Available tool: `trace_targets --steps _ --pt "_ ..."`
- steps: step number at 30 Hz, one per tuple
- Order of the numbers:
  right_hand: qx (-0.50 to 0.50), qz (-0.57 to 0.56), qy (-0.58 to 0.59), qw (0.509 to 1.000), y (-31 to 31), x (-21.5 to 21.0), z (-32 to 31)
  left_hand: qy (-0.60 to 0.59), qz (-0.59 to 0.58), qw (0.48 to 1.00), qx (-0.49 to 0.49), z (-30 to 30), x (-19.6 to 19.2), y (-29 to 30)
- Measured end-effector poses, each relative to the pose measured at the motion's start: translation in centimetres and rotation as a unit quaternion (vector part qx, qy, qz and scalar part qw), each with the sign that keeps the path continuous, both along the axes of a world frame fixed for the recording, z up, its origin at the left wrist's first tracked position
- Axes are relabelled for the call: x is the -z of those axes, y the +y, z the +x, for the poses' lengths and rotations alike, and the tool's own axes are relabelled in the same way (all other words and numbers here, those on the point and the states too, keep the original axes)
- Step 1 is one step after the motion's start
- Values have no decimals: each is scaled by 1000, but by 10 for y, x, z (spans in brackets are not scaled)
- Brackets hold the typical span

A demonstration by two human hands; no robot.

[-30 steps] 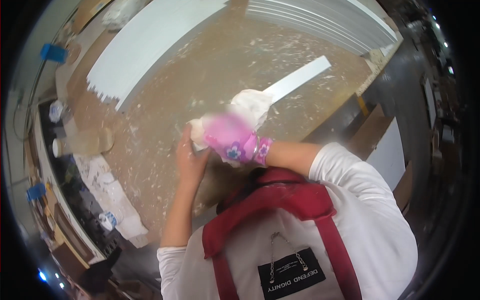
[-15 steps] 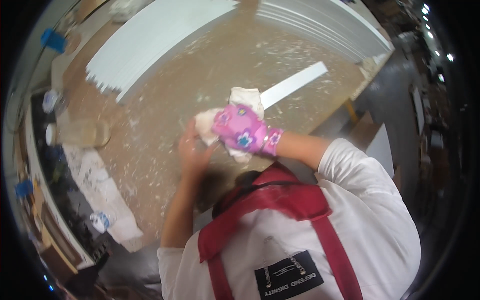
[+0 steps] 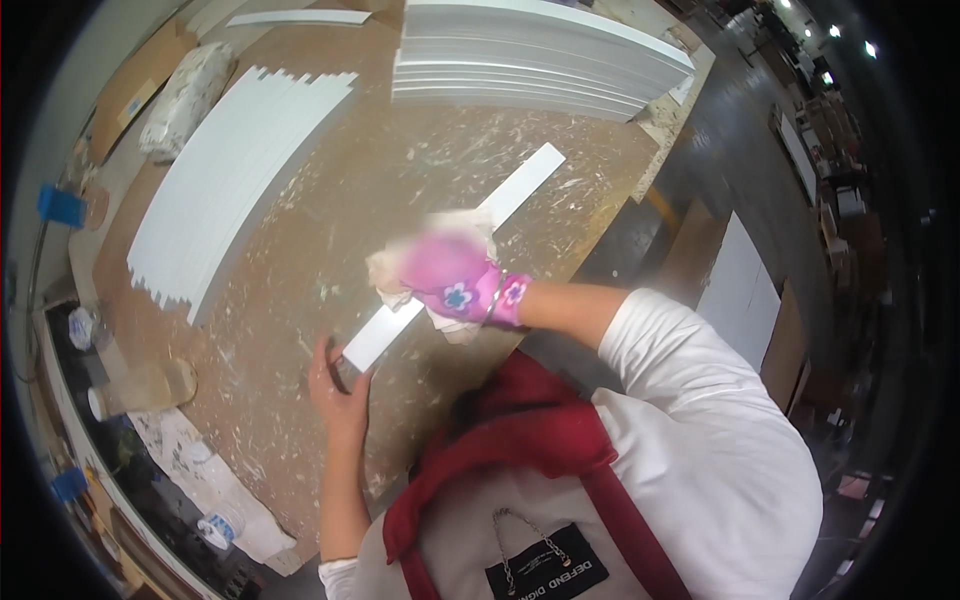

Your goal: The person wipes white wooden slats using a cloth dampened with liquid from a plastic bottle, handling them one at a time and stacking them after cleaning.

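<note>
**The strip could slide or tip off the table**

Far on the left, a row of white strips (image 3: pixel 235 180) lies flat on the brown table (image 3: pixel 300 260). A jar (image 3: pixel 82 328) and a wrapped bundle (image 3: pixel 188 98) sit near the edge, well apart from the work.

Next comes the left hand (image 3: pixel 338 385). It is bare, and its fingers pinch the near end of one long white strip (image 3: pixel 455 255). That strip lies slanted on the table, running from the person's front up toward the far right edge. If the pinch is too soft, the strip could skid when it gets rubbed.

Then comes the right hand (image 3: pixel 450 275), in a pink glove with flowers. It is closed around a pale cloth (image 3: pixel 440 300) and presses it down on the middle of the strip. The hand looks blurry, so I cannot tell just how the fingers curl. A hard push might bend the thin strip or knock it sideways.

On the right, a tall stack of white boards (image 3: pixel 530 55) sits near the table edge. The strip's far end points toward that edge, so a strong shove could send it over.
</note>
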State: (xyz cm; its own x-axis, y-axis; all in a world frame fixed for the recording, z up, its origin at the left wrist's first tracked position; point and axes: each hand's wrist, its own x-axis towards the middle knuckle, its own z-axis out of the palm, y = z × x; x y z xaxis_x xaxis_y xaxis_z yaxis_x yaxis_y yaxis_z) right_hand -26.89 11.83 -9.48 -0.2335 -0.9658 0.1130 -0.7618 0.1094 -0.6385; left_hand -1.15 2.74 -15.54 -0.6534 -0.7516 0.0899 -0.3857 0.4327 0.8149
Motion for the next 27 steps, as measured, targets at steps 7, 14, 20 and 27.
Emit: trace_targets --steps 7,14,20,27 --pt "134 110 313 934 70 9 -166 -5 61 998 -9 -9 -14 6" --pt "-40 255 254 932 32 -17 -114 8 58 998 -23 -7 -7 7" --pt "177 236 332 896 73 24 -239 -51 52 997 -7 -9 -17 7" --pt "119 119 118 979 44 15 -138 -26 93 995 -29 -12 -12 10"
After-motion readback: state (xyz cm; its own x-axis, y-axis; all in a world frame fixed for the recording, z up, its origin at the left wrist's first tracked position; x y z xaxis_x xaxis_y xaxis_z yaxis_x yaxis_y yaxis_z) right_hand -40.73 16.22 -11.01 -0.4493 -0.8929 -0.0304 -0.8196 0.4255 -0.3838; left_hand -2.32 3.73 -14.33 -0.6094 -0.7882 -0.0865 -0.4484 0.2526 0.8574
